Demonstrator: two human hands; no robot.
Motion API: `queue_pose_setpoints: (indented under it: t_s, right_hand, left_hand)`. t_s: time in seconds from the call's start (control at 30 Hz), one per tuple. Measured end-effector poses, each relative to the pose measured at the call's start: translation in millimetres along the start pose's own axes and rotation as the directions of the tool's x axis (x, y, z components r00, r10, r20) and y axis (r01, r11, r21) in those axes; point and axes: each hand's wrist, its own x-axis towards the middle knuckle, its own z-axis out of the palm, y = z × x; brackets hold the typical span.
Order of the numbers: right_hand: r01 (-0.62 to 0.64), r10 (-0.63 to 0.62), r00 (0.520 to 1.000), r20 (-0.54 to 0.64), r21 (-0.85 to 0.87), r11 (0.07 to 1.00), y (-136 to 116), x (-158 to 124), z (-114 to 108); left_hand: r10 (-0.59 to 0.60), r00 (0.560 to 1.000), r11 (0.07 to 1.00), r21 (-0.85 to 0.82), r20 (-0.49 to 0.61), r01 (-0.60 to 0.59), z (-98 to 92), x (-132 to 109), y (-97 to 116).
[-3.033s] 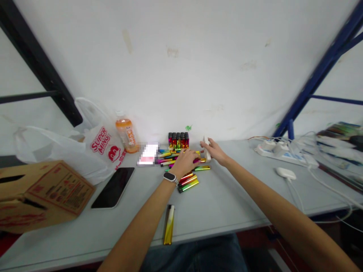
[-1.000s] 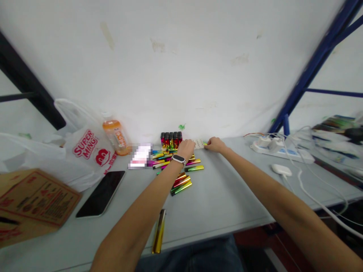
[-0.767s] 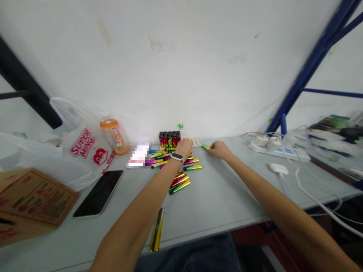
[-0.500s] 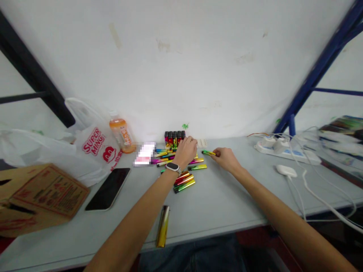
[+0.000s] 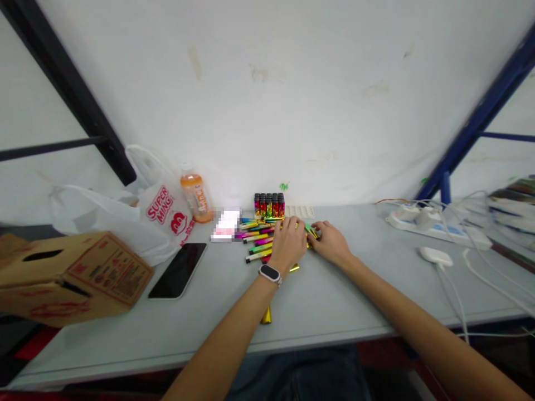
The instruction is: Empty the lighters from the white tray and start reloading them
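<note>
Shiny metallic-coloured cigarette lighters (image 5: 254,255) lie in a loose pile on the grey table. Behind them a block of upright lighters (image 5: 269,206) stands in rows by the wall, black tops up. My left hand (image 5: 288,240), with a fitness band on the wrist, reaches over the right part of the pile, its fingers bent down and close together; whatever lies under them is hidden. Just right of it, my right hand (image 5: 332,242) pinches a green and yellow lighter (image 5: 309,229) near my left fingertips. A gold lighter (image 5: 266,316) lies nearer the front edge, partly behind my left forearm.
A pale, ridged tray (image 5: 303,211) lies beside the upright block. To the left are a phone (image 5: 179,271), a cardboard box (image 5: 75,278), a plastic bag (image 5: 163,214) and an orange drink bottle (image 5: 196,195). A power strip (image 5: 438,227) and white charger (image 5: 436,257) with cables sit right.
My left hand has come away from the upright block, back over the loose pile. My right hand has brought its lighter left, close to my left hand. The view has shifted slightly.
</note>
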Motion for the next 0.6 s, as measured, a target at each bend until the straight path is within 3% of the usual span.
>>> queue_pose_setpoints:
  t_s: [0.17, 0.3, 0.4, 0.53, 0.6]
  right_hand:
    - [-0.013, 0.014, 1.0, -0.008, 0.054, 0.998, 4, -2, 4]
    - [0.037, -0.035, 0.999, -0.038, 0.079, 0.996, 2, -5, 5]
    - [0.097, -0.097, 0.995, 0.0, 0.055, 0.994, -2, -9, 3]
    - [0.115, -0.116, 0.992, 0.04, 0.03, 0.993, -6, -7, 2]
    - [0.105, -0.106, 0.993, 0.053, 0.023, 0.994, -8, -4, 3]
  left_hand:
    - [-0.022, 0.999, 0.999, -0.035, -0.039, 0.021, 9.8, 39, -13]
    - [-0.065, 0.996, 0.995, -0.082, -0.059, 0.06, 1.4, 52, -18]
    - [-0.052, 0.998, 0.992, -0.119, -0.038, 0.047, -15.2, 33, -22]
    - [0.119, 0.991, 0.976, -0.194, 0.067, -0.104, -33.3, -20, -24]
    - [0.153, 0.979, 0.97, -0.211, 0.135, -0.122, -33.9, -43, -23]
